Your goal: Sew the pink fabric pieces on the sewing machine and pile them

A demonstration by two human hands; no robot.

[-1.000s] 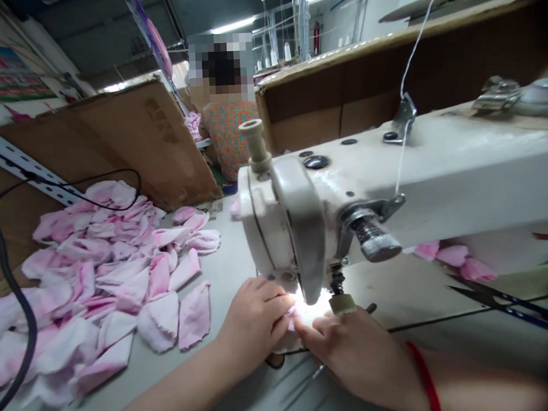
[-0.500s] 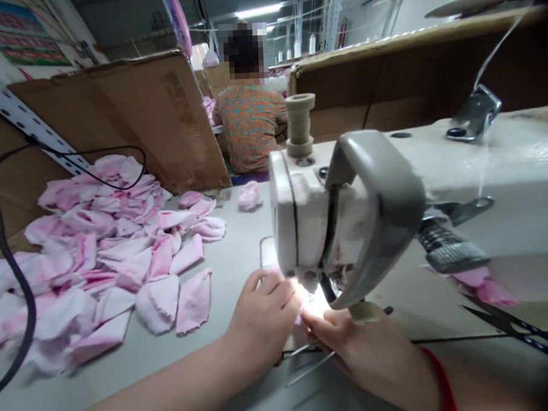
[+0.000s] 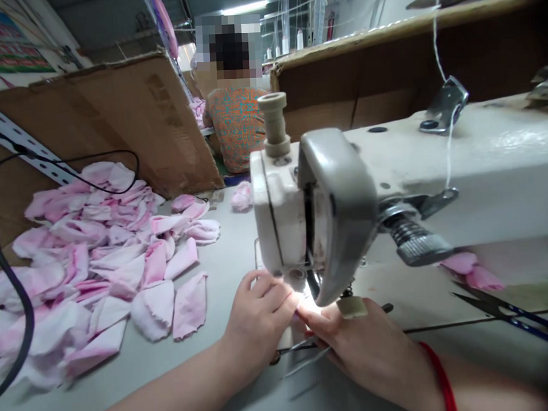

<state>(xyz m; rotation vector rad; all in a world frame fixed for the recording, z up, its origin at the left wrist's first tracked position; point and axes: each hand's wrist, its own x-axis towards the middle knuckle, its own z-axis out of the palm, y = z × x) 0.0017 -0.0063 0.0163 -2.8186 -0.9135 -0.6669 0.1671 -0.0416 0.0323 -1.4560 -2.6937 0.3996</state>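
Note:
My left hand [image 3: 260, 315] is closed, its fingers bent and pressed down beside the lit needle area of a white sewing machine [image 3: 283, 211]. My right hand [image 3: 361, 335], with a red band on the wrist, lies just right of it, thumb and forefinger pinched close to the left fingertips. Between them is a small pink cloth piece, almost wholly hidden by fingers and glare. Out from under my right palm stick two thin metal prongs of what look like tweezers [image 3: 306, 363]. The needle and presser foot are hidden behind the machine head and its grey guard [image 3: 347, 208].
A heap of pink and white cloth pieces [image 3: 99, 255] covers the table's left side. Thread snips [image 3: 510, 316] lie at the right. Cardboard panels [image 3: 116, 121] stand behind. A black cable [image 3: 14, 289] hangs at the left. A person [image 3: 236, 122] sits ahead, back turned.
The view has shifted slightly, so the machine appears further left. Both hands stay at the needle area, and the bit of pink cloth between them shows less than before.

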